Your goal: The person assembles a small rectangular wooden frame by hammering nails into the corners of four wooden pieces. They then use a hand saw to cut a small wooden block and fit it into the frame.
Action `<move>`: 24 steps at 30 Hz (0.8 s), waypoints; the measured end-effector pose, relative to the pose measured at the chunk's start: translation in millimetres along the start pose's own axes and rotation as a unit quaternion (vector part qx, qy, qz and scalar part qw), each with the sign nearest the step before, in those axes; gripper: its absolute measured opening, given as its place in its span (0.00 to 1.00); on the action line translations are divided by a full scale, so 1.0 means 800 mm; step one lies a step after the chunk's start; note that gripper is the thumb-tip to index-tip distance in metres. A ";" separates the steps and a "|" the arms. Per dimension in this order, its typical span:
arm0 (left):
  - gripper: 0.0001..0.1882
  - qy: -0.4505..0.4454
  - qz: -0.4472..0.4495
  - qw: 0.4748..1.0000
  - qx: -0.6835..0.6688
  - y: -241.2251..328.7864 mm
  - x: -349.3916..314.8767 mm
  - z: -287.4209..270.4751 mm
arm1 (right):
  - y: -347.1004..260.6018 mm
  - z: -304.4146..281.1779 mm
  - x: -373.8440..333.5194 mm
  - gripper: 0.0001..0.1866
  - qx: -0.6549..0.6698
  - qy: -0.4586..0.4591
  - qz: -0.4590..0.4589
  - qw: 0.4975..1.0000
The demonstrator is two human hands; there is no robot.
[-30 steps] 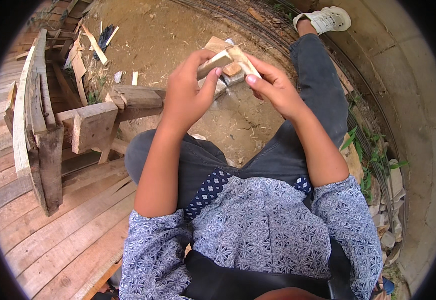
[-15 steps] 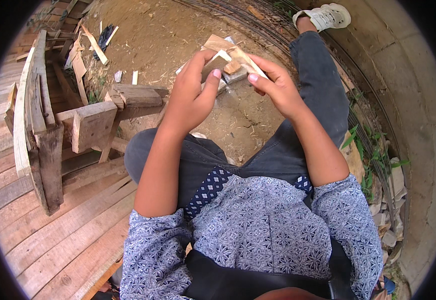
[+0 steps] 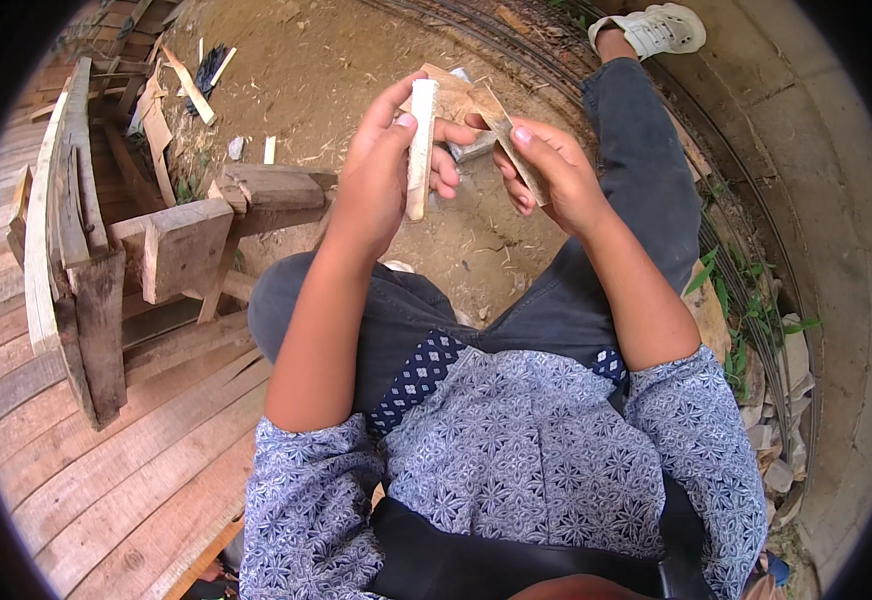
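My left hand [image 3: 381,165] is closed on a pale wooden strip [image 3: 421,155], thumb on its near side and fingers behind. The strip's narrow edge faces up, running away from me. My right hand [image 3: 554,170] grips a thin wooden board [image 3: 512,145] between thumb and fingers. That board slants away toward the far left, and its far end lies close behind the strip. Some fingers of both hands are hidden behind the wood. Beneath the hands, a greyish block-like thing [image 3: 472,150] is partly covered.
At the left stands a rough wooden frame [image 3: 96,270] beside a plank surface [image 3: 146,470]. Wood offcuts [image 3: 191,88] lie on the dirt ground [image 3: 296,60]. Long dark rods [image 3: 756,200] run along a concrete wall [image 3: 836,170] at the right. My legs [image 3: 641,170] are spread around the work.
My left hand has turned its wood piece edge-up and its fingers now extend past it. My right hand has tilted the board more steeply. The small wood block between them no longer shows.
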State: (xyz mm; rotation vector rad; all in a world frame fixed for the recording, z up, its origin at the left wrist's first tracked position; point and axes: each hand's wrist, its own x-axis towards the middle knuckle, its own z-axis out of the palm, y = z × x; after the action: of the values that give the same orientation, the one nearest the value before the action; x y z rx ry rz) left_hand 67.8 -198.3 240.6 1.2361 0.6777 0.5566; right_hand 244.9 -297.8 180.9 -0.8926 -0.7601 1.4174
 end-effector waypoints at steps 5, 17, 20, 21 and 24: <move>0.27 0.013 -0.010 0.999 -0.051 0.003 0.003 0.001 | 0.009 -0.006 0.000 0.19 0.005 -0.020 0.010 1.000; 0.23 -0.008 0.069 0.990 0.123 -0.004 -0.002 0.004 | 0.013 -0.001 0.003 0.17 0.009 -0.002 -0.039 0.999; 0.22 -0.024 0.119 0.980 0.157 -0.009 -0.003 0.010 | 0.011 -0.001 0.002 0.16 -0.001 0.011 -0.038 0.999; 0.22 -0.034 0.127 0.980 0.149 -0.015 -0.001 0.006 | 0.010 -0.001 0.002 0.16 -0.003 0.015 -0.035 0.999; 0.21 -0.045 0.143 0.977 0.151 -0.019 0.000 0.006 | 0.013 -0.002 0.002 0.17 -0.001 0.023 -0.030 0.999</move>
State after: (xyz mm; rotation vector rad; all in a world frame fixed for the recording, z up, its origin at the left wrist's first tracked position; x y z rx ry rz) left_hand 71.7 -205.1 227.1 1.6495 0.5220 0.6467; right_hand 241.6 -296.7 171.0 -0.8937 -0.7482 1.3400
